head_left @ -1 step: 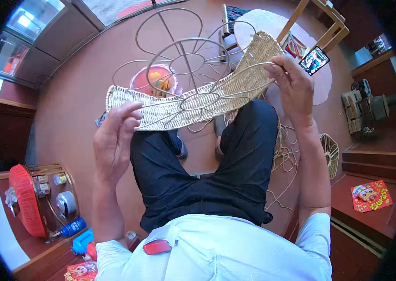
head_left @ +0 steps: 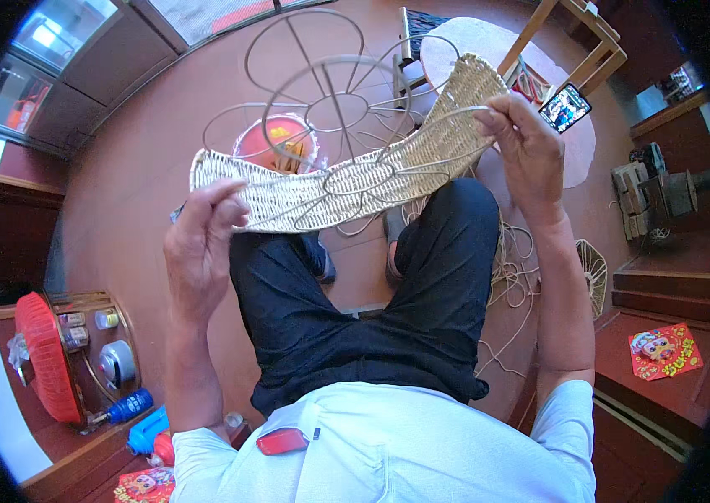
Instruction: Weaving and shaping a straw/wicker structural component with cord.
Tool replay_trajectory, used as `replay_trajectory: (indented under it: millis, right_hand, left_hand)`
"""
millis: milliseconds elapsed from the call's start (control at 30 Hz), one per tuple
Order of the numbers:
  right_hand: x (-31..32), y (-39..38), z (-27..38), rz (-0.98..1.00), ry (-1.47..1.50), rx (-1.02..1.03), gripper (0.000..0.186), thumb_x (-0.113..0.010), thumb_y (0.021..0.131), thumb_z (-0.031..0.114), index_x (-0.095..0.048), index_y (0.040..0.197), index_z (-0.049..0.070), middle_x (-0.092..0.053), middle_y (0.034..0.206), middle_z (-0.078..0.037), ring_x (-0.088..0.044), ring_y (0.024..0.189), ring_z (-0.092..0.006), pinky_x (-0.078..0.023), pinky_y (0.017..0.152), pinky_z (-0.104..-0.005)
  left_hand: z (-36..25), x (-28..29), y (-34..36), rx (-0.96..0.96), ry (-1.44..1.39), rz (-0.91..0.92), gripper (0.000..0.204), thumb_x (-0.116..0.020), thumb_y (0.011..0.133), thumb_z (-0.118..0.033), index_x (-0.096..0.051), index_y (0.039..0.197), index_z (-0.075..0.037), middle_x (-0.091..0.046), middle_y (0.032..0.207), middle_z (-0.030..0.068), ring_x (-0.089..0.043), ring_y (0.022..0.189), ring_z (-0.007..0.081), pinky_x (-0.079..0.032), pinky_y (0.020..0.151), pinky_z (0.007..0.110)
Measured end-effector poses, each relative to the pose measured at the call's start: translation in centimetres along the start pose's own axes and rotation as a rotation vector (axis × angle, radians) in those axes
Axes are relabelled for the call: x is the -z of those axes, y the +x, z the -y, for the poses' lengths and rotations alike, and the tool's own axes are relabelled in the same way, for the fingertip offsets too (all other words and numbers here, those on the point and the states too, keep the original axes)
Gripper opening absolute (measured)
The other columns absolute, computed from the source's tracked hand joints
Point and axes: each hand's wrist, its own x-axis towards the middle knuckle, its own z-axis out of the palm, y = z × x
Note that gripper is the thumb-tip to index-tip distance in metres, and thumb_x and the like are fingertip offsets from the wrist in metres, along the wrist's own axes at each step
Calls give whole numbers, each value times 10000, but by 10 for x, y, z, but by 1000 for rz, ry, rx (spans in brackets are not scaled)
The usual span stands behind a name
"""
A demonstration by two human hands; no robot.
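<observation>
A wire frame (head_left: 340, 117) with rings and petal-shaped loops rises over my knees. Along its near side runs a woven band (head_left: 275, 210) of pale straw-like cord, curving up at the right end. My right hand (head_left: 527, 155) is closed, pinching the tip of a wire loop in front of the band's right part. At the band's left end, my left hand (head_left: 204, 235) has its fingers curled round the opposite loop. Those fingertips are slightly blurred. Loose cord (head_left: 514, 268) lies in tangles on the floor beside my right leg.
Beyond the frame stands a red round container (head_left: 254, 142) with a frilled rim. A pale round table (head_left: 569, 159) with a phone (head_left: 565, 108) is at the far right, by a wooden chair (head_left: 527, 38). A red-covered rack (head_left: 51, 356) stands left.
The wire frame has shifted slightly, its near upper ring rising a little. My left hand has moved slightly to the left. My right hand stays nearly in place.
</observation>
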Motion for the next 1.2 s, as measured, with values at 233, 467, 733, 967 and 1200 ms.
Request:
replay_trajectory:
  millis: [233,467,733,967,1200]
  right_hand:
    - [-11,19,4,96,-55,-128,334,-736,1034,393,-747,1042,59,-697,779,-34,-671,745,-104,-542,690,-304]
    - [-31,8,-19,139,-187,-232,330,-614,1105,420,-747,1187,129,-746,886,-141,-750,828,-280,-572,738,-391]
    - [-58,-13,-59,292,-316,-171,304,-601,1111,302,-745,1273,88,-758,948,-192,-745,855,-346,-574,801,-418]
    - [-76,-31,-87,453,-177,-210,349,-656,1018,269,-682,1303,70,-738,1108,-275,-706,1084,-475,-555,931,-548]
    - [-64,-31,-63,658,-292,-333,454,-710,950,292,-664,1328,45,-748,1140,-254,-704,1118,-454,-541,975,-540]
  left_hand:
    - [40,13,47,152,-8,-69,178,-654,1104,-174,-757,1169,-43,-623,785,-22,-550,726,35,-441,639,229]
    - [79,4,98,40,-115,-8,176,-639,1093,-118,-753,1213,-60,-691,910,-24,-575,751,22,-443,635,201]
    - [121,-16,102,167,-62,115,158,-648,1057,-92,-758,1157,-37,-717,936,-16,-614,825,44,-488,700,232]
    - [171,-36,103,319,-154,144,125,-654,1030,-51,-767,1079,-28,-725,898,19,-659,852,92,-545,821,279]
    - [152,-61,69,320,259,70,250,-580,1074,-254,-730,1153,-69,-763,1017,161,-757,984,318,-579,867,450]
